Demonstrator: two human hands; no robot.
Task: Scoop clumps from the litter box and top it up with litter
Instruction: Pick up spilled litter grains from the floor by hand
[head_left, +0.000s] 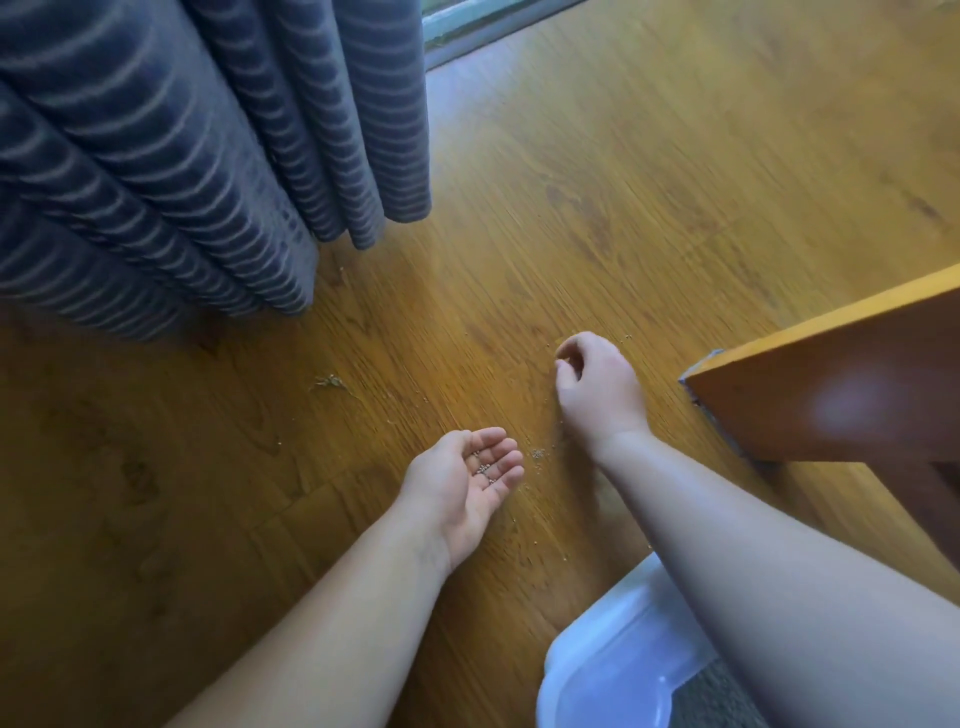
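My left hand (470, 480) is held palm up just above the wooden floor, cupped, with several small grey litter grains (484, 469) lying in it. My right hand (597, 387) reaches further out, knuckles up, its fingertips curled down onto the floor; whether they pinch a grain I cannot tell. Loose litter grains (537, 453) lie scattered on the floor between the two hands. The pale blue-white rim of the litter box (613, 670) shows at the bottom edge, partly hidden under my right forearm, with grey litter (719, 696) visible inside.
A wooden floor (649, 182) fills the view. Grey striped curtains (171, 156) hang at the upper left, down to the floor. An orange wooden furniture corner (831, 384) juts in at the right. A small tuft of debris (330, 382) lies left of the hands.
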